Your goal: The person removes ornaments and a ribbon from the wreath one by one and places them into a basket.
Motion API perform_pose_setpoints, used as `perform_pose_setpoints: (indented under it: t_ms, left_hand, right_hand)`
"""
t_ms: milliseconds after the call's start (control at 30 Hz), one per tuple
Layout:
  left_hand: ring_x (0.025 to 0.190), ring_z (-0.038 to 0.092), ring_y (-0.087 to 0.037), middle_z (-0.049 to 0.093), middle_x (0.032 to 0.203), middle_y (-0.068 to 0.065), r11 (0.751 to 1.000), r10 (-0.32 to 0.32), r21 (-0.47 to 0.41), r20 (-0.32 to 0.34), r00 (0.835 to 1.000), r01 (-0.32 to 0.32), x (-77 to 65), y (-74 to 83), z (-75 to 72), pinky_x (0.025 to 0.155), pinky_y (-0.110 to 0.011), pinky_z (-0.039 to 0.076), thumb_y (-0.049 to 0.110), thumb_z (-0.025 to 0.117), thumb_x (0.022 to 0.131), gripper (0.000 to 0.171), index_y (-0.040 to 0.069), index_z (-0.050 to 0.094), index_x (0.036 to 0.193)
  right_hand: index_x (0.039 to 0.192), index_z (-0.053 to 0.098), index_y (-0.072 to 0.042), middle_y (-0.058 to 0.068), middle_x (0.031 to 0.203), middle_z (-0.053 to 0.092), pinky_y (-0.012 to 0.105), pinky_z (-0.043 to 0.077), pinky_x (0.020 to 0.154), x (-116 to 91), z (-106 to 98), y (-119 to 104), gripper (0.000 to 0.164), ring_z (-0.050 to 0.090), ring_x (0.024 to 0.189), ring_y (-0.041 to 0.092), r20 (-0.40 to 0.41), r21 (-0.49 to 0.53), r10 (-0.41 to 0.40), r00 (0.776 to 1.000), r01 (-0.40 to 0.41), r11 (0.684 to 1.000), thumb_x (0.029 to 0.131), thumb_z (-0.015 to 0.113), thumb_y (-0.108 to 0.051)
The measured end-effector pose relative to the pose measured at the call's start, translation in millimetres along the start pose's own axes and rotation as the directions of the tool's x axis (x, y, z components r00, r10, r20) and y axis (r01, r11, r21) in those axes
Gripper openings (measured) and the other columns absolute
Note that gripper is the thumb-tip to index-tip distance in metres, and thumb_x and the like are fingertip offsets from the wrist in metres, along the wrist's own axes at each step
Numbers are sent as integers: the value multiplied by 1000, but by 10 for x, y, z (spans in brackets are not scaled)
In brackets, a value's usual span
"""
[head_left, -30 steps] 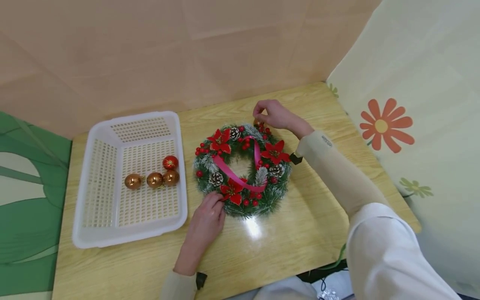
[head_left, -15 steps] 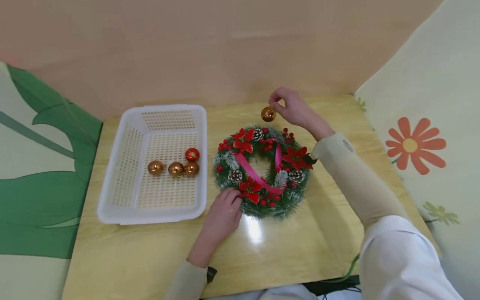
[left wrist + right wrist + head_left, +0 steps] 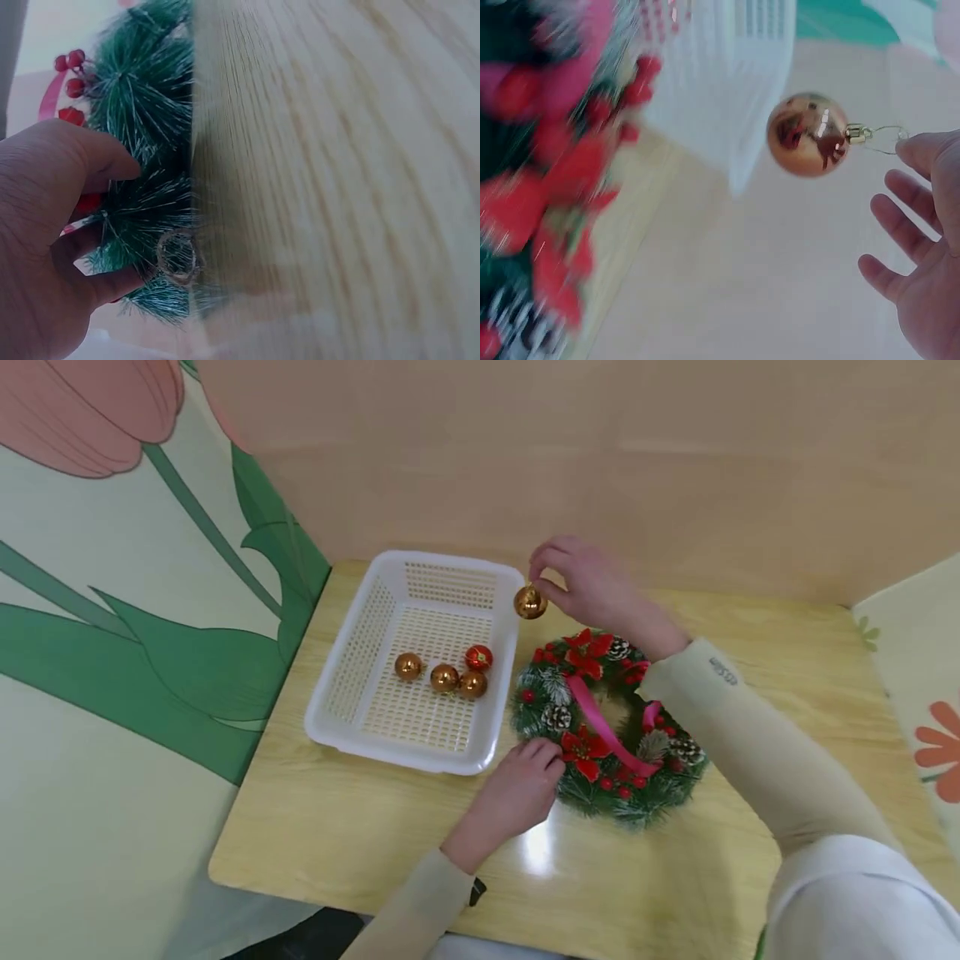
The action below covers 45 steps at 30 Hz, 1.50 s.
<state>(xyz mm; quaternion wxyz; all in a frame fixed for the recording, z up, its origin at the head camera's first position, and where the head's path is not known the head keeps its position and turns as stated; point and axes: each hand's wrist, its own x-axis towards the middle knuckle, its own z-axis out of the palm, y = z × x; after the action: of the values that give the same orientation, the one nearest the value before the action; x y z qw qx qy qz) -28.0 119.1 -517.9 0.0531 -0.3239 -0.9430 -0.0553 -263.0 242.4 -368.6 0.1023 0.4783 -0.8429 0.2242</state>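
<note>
My right hand (image 3: pixel 588 589) pinches the thin loop of a shiny gold Christmas bauble (image 3: pixel 531 602). In the head view the bauble overlaps the right rim of the white plastic basket (image 3: pixel 411 760). Thumb and fingertip meet at the wire loop (image 3: pixel 885 139) in the right wrist view, with the other fingers spread. A green Christmas wreath (image 3: pixel 637 806) with red poinsettias, berries, pinecones and a pink ribbon (image 3: pixel 600 718) lies right of the basket. My left hand (image 3: pixel 521 789) grips its near-left edge, thumb and fingers around the greenery (image 3: pixel 142 150) in the left wrist view.
Inside the basket lie several baubles: one red (image 3: pixel 478 657) and the others gold (image 3: pixel 444 678). The wooden table (image 3: pixel 337 827) meets a draped backdrop (image 3: pixel 712 510) behind. My right forearm (image 3: pixel 765 743) reaches over the wreath's right side and hides part of it.
The right hand has lifted the gold bauble off the wreath's far edge and carried it left to the basket's rim. The left hand keeps its hold. The head view has turned left.
</note>
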Motion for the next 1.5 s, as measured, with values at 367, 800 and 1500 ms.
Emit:
perform_pose_setpoints:
  t_ms: [367,800,1500]
  left_hand:
    - [120,55,-17,61,126,3,997,45,65,-42,998,-42,137,99,64,93,-32,54,26,66,97,18,21,73,112]
    - [116,56,-18,62,124,2,994,57,94,-26,998,-54,56,-48,2,89,-31,55,21,65,96,20,20,74,114]
    - [124,53,-26,60,123,-6,996,78,-45,-48,996,-80,-195,-358,-16,98,-41,53,15,68,92,18,12,71,109]
  right_hand:
    - [101,72,-5,12,109,68,50,50,90,561,685,-91,8,62,98,34,235,-48,5,972,7,999,99,66,-10]
    - [115,71,-7,10,116,65,45,53,91,850,1116,-145,18,61,109,29,433,-118,200,879,-165,979,101,60,-12]
    - [99,71,-2,13,100,68,48,54,84,-351,-135,-344,6,64,89,32,179,-133,199,963,-177,975,96,68,-6]
